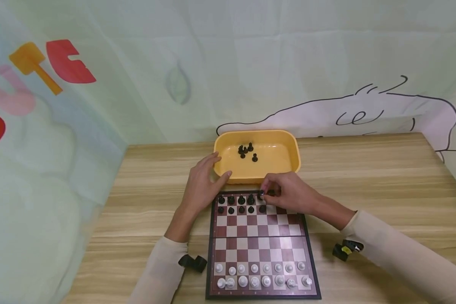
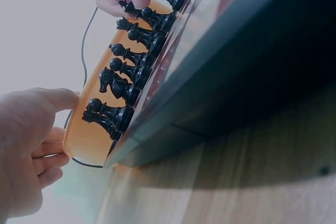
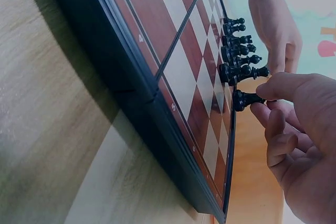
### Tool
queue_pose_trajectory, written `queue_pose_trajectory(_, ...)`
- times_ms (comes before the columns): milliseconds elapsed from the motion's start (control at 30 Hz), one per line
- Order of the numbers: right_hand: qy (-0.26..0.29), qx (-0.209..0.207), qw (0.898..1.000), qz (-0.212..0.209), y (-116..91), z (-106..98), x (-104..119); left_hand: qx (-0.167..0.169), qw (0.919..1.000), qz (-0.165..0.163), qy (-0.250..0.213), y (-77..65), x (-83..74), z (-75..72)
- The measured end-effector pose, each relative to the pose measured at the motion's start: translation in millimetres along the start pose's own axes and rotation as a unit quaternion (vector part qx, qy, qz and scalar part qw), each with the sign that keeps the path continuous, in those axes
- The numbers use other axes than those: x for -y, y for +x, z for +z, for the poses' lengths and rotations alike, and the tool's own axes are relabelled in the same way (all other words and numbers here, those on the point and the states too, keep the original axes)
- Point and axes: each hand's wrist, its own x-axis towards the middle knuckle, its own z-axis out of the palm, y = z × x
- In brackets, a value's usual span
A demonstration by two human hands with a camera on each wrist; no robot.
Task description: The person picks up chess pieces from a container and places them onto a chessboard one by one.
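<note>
At the far edge of the chessboard (image 1: 258,242), my right hand (image 1: 294,192) pinches a black chess piece (image 3: 244,99) between thumb and finger; the fingers hide its top. Left of it stand black pieces in two rows, among them a black knight (image 2: 118,85) and a black rook (image 2: 102,121) at the end. My left hand (image 1: 201,181) rests at the near left corner of the yellow tray (image 1: 285,175), thumb on the near side and fingers along the left rim. Inside the tray lie several loose black pieces (image 1: 255,157).
Two rows of white chess pieces (image 1: 254,281) stand along the board's near side. A wooden table (image 1: 148,185) carries everything, and a printed cloth (image 1: 251,63) hangs behind it. Each sleeve has a dark wrist device (image 1: 193,262) below it.
</note>
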Motion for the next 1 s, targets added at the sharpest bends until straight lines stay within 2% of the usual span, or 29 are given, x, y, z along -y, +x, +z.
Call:
queue_pose_trajectory(600, -0.003, 0.005, 1.0, -0.01, 1.0, 3.1, -3.7, -0.001, 1.0, 0.0, -0.002, 0.0, 0.3, 0.1)
queue_pose_trajectory(1000, -0.006, 0.012, 1.0, 0.009, 1.5, 1.6, -1.7, 0.002, 1.0, -0.005, -0.001, -0.4, -0.6, -1.0)
